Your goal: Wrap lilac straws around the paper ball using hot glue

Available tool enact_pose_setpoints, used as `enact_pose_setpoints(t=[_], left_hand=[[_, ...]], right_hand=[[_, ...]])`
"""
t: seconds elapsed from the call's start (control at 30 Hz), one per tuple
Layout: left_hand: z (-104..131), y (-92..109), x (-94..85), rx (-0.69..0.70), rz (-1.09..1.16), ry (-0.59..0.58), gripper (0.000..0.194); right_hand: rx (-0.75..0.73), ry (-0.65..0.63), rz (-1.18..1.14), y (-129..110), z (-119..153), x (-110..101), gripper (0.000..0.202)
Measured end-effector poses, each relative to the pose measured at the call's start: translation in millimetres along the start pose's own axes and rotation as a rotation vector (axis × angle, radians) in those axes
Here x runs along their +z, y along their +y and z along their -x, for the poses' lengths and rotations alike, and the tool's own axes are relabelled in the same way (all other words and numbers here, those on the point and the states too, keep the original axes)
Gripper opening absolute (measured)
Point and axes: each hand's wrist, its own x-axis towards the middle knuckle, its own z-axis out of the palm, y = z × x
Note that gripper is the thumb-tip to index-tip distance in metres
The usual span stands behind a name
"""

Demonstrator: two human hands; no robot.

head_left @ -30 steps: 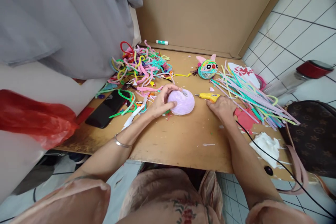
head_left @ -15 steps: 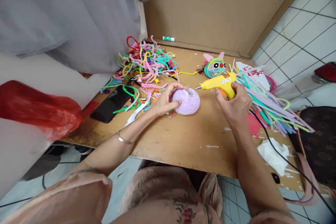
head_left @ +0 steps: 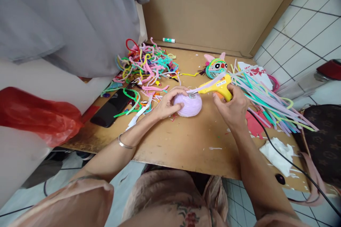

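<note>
My left hand is closed around the left side of a lilac ball wound with pipe cleaner, which rests on the wooden table. A greyish gap shows at the top of the ball. In my right hand is a yellow hot glue gun, fingers wrapped round its handle. Its metal nozzle points left and reaches the gap on top of the ball; whether it touches cannot be told. A loose lilac pipe cleaner end rises from the ball's top and runs behind the gun.
A tangled heap of coloured pipe cleaners lies at the back left, near a black phone. Behind the gun sits a decorated ball with eyes. Straight pipe cleaners lie right. A black cord crosses the table's right side.
My right hand has moved the glue gun left and slightly down, bringing its nozzle to the ball's top. The lilac pipe cleaner end now stands up from the ball. My left hand keeps its hold.
</note>
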Motion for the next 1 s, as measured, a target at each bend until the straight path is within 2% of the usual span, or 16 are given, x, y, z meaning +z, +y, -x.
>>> enact_pose_setpoints(t=[0.5,1.0], left_hand=[[-1.7,3.8,0.7,0.067,-0.002,-0.025,0.026],[-1.7,-0.4,-0.4,0.081,-0.026,-0.019,0.025]], right_hand=[[-0.002,-0.014,-0.014,-11.1,2.2,-2.9,0.033],[-0.079,0.047,0.002,-11.2,5.3,0.3,0.032]])
